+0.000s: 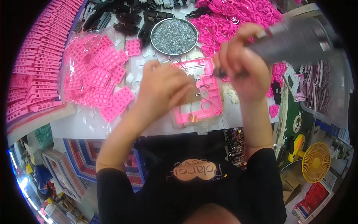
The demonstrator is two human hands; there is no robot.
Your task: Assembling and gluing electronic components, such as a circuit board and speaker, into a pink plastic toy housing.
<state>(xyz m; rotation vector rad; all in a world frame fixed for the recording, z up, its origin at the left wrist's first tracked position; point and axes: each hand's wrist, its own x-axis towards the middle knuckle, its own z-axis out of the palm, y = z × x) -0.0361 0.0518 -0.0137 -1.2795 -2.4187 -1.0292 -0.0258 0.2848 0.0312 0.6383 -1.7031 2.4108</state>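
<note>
My right hand (245, 65) is wrapped round a grey electric screwdriver (292, 41). Its dark tip points left, close to the right side of an open pink plastic housing (213, 98). The housing lies on the table before me, with thin wires, a metal strip and a small copper-coloured piece (192, 118) in it. Over the housing's left part is my left hand (164, 87), its fingers curled in and somewhat blurred. A brownish flat board (191, 91) shows beside its fingertips. What these fingers pinch, if anything, is hidden.
Behind the housing stands a round dish of small screws (174, 36). Pink keypad pieces (97, 71) spill from a clear bag at left; pink ring-shaped parts (238, 18) and black parts (128, 22) are piled behind. A yellow fan (316, 162) stands at lower right.
</note>
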